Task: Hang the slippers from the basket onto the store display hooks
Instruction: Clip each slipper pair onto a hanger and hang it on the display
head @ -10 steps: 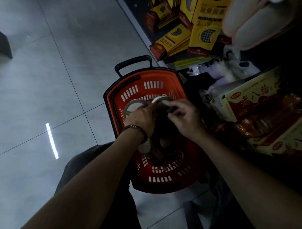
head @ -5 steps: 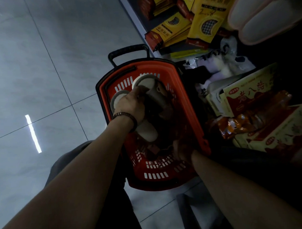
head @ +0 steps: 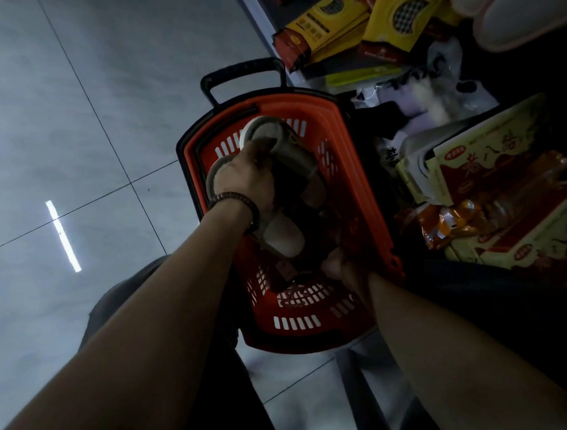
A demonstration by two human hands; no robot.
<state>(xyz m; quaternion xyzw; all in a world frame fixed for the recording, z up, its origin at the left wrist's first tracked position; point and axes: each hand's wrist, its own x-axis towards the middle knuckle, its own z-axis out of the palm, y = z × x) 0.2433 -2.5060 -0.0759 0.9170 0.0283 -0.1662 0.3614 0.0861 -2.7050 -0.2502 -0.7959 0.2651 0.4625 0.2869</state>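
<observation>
While the orange basket (head: 361,192) sits on the grey tiled floor (head: 79,103), my left hand (head: 242,181) holds a pair of grey slippers (head: 292,150) over its open top, fingers curled round them where the two meet. One pale sole (head: 284,237) is turned up just below my wrist. Beaded bracelet (head: 236,200) on that wrist. Right hand (head: 345,270) low inside the basket by the right wall, in deep shadow; cannot tell if it holds anything. Black handle (head: 242,74) at the far end. Beside the basket: yellow boxes (head: 397,14), red-and-cream boxes (head: 486,162). Pale pink slippers (head: 510,17) at top right.
</observation>
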